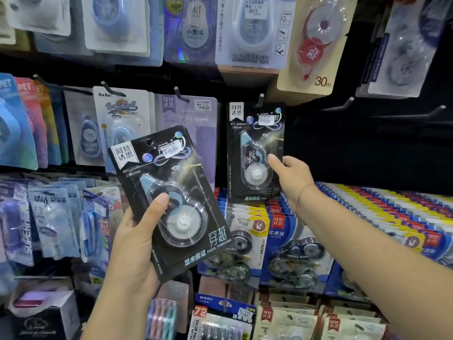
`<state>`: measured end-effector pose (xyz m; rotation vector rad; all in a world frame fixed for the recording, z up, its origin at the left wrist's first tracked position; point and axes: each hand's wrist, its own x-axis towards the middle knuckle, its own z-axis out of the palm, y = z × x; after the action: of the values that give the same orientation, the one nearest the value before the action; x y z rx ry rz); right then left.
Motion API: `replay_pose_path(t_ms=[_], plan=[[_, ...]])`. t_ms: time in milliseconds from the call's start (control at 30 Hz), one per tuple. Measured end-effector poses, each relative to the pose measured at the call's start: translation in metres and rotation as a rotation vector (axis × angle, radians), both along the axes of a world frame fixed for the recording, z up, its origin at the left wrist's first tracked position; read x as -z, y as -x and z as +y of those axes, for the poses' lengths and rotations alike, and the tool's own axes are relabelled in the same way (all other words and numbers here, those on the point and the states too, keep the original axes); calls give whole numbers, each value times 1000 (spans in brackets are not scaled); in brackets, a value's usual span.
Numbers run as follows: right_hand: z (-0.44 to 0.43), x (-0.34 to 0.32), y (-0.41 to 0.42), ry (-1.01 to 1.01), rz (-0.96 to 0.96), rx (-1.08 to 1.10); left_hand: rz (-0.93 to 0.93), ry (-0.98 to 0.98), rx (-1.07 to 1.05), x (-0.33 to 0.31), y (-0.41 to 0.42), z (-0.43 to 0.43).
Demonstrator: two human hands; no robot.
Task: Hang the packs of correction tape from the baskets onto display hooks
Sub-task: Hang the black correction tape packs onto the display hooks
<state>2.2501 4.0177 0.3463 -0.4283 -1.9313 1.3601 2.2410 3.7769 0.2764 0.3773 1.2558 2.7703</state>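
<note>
The left hand (132, 244) grips a black correction tape pack (203, 244) from below. Its thumb lies on the clear blister over a blue-and-white dispenser (180, 212). The right hand (291, 177) pinches the right edge of a matching pack (252, 133), whose top is at the display hook (260, 98) above the fingers.

Dark box (46, 312) lower left, pastel-coloured pack (163, 315), blue pack marked 72 (221, 315)

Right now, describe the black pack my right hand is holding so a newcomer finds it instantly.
Find the tan 30m pack in the top row. Below it and leftward, at a black hook, the black correction tape pack stands upright, pinched by the right hand. Its twin, in the left hand, is tilted.
</note>
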Motion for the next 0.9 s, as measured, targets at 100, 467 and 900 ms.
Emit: replay_pose_path(t_ms=[100,467,900], plan=[[11,-6,25,20,-60,18,16,28,14,2,2,4],[49,-8,91,148,-116,117,9,83,52,5,5,15],[-68,13,-63,-243,-71,-390,25,45,0,-3,-14,27]])
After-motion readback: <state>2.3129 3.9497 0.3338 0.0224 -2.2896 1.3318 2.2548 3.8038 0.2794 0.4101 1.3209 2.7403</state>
